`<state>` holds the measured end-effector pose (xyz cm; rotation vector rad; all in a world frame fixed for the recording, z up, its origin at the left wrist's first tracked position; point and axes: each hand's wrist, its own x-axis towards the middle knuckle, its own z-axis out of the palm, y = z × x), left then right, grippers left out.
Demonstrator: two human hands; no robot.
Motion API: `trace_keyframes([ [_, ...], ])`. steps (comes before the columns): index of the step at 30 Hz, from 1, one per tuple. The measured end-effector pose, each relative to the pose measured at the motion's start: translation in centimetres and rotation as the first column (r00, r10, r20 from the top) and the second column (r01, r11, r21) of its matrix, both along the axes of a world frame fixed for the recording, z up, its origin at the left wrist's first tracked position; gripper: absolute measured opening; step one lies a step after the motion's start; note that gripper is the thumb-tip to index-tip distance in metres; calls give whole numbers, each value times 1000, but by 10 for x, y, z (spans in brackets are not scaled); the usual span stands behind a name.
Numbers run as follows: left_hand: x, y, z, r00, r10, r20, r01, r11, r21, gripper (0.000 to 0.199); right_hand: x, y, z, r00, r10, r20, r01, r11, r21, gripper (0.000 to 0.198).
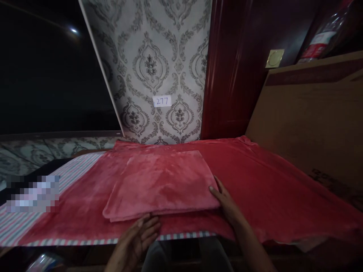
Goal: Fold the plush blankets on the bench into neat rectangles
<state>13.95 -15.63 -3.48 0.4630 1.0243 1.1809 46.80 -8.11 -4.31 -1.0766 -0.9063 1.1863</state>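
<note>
A folded pink fleece blanket [164,185] lies flat on a larger red fleece cloth [255,189] spread over the table. At its right edge is my right hand [225,202], the thumb on top near the corner and the fingers stretched along the side; part of them is hidden. My left hand [138,236] is low at the front edge, palm turned partly up and fingers apart. Its fingertips are at or just under the folded blanket's front edge; whether they touch it I cannot tell.
A striped cloth [76,170] shows beneath the red one at left. A dark screen [56,71] stands behind on the left. A large cardboard box [314,113] borders the right side, with a plastic bottle [319,41] behind it. A paper label [162,101] is on the patterned wall.
</note>
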Motion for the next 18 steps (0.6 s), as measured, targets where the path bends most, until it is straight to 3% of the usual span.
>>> trace_keyframes([
  [3,19,-1,-7,974,-124,191,129,992,-16,54,-9,1,9,995,7,-98,-4,1000,24,93],
  [5,29,3,-6,950,-111,290,118,993,-7,38,-15,-3,22,986,-7,-164,12,1000,29,94],
  [7,34,9,0,935,24,355,-13,999,-32,19,-19,-11,37,979,-44,-201,49,999,22,95],
  [9,36,14,11,909,190,372,-177,982,-68,13,-20,-25,51,975,-52,-215,57,998,15,95],
  [14,32,16,43,830,435,348,-465,885,3,35,-16,-67,63,989,-62,-132,62,998,-10,100],
  [18,21,30,60,815,541,209,-527,841,-119,41,-14,-84,62,999,-6,-36,5,1000,-30,86],
])
